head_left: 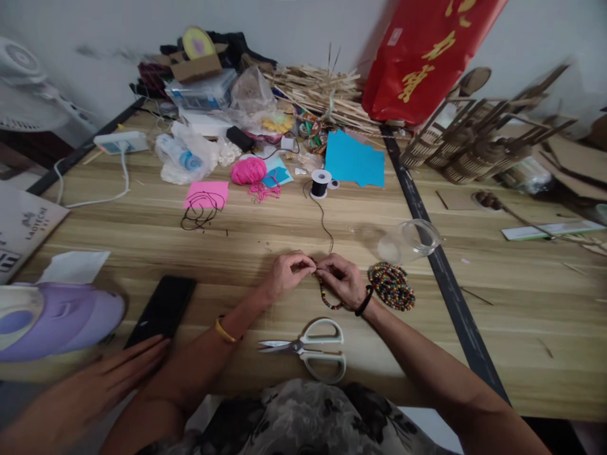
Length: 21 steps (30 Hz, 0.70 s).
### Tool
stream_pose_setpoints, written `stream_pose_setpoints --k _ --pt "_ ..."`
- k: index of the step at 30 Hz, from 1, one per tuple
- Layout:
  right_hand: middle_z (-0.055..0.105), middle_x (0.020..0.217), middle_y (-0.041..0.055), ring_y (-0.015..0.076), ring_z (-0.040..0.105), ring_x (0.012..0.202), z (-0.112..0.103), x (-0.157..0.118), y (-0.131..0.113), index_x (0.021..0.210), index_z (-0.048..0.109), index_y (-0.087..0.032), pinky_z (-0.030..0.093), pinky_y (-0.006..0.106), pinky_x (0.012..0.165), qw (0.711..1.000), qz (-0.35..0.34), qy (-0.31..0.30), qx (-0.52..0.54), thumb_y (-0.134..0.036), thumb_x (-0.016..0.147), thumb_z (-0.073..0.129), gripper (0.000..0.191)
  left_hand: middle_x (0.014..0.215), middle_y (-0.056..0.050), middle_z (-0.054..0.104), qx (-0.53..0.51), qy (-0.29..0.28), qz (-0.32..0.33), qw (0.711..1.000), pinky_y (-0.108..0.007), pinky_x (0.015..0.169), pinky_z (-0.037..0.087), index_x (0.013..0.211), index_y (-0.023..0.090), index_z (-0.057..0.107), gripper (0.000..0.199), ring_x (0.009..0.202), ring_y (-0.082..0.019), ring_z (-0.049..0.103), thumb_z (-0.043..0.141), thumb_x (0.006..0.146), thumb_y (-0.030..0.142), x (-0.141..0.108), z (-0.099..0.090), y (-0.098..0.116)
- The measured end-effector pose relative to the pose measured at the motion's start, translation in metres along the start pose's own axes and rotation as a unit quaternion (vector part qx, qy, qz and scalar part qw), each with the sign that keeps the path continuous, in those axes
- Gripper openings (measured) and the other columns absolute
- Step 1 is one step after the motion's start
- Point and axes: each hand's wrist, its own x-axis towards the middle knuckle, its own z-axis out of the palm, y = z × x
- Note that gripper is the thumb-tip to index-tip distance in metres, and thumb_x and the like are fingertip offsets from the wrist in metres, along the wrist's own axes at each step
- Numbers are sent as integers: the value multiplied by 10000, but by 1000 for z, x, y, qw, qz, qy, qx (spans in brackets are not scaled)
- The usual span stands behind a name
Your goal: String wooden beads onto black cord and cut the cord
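My left hand (290, 272) and my right hand (342, 278) meet above the middle of the wooden table, fingertips pinched together on a beaded strand (327, 299). The strand's multicoloured beads hang in a curve under my right hand; the pinched part is mostly hidden by the fingers. A dark cord (325, 221) runs from the white-flanged spool (321, 183) down to my hands. Right of my right wrist lies a coiled heap of multicoloured beads (391, 286). White-handled scissors (303, 347) lie nearer my body, blades pointing left.
Another person's hand (128, 370) is by a black phone (164, 309) at the left. A clear jar (410, 241) lies beyond the bead heap. Pink yarn (249, 170), blue sheets (355, 159) and a pink sheet (207, 194) are farther back. Woven items (474, 148) stand at the right.
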Motion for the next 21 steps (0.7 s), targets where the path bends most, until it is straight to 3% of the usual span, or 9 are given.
stream_pose_setpoints --k 11,21 --pt "587 759 32 151 548 703 -2 1 3 801 647 -187 437 260 613 999 -6 37 -2 -319 865 582 161 739 -38 639 9 8 -26 1000 -273 635 478 775 169 663 50 678 -154 588 628 746 148 -1 2 -4" --pt "626 762 23 127 554 650 0 0 0 861 640 -175 455 234 590 993 87 65 53 -336 823 628 165 759 -28 618 206 -58 4 977 -300 693 461 762 215 636 105 744 -176 569 568 776 135 -4 -6 5"
